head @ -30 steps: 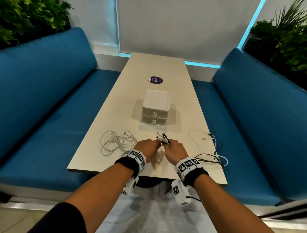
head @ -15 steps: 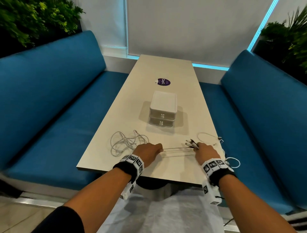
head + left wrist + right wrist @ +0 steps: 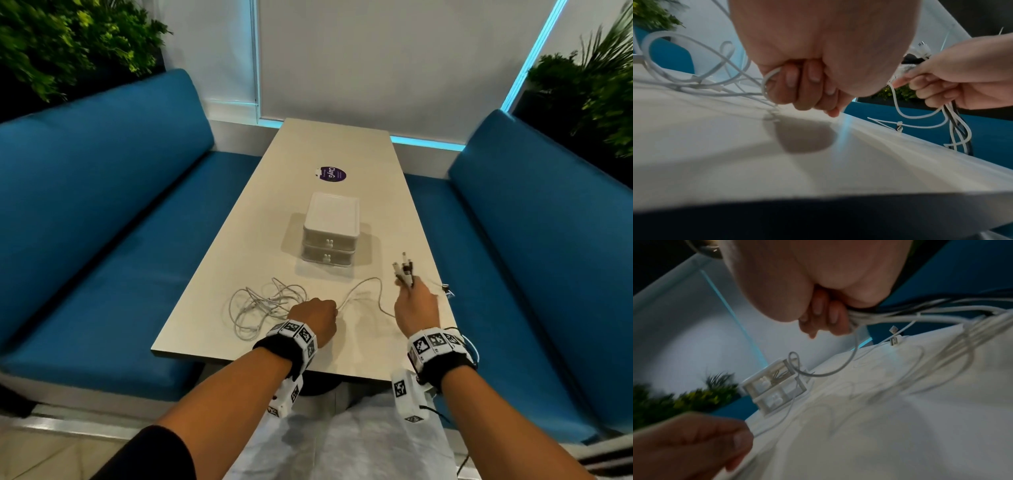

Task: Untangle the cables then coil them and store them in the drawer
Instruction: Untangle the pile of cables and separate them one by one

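1. Hard to make out: the right wrist view is blurred. In the head view, cables trailing over the table's (image 3: 212,329) right edge are partly hidden behind the right wrist.
2. Left to right on the table: a tangled white cable pile (image 3: 260,308); the left hand (image 3: 313,320), grip clenched round a white cable (image 3: 363,291); the right hand (image 3: 416,308), grip grasping a bundle of cable ends (image 3: 404,270).
3. Behind the hands stands a white two-drawer box (image 3: 330,236), both drawers closed, with a purple sticker (image 3: 329,174) beyond it.
4. The white cable arcs between the hands, running left to right; the bundle's connectors point upward, away from the person.
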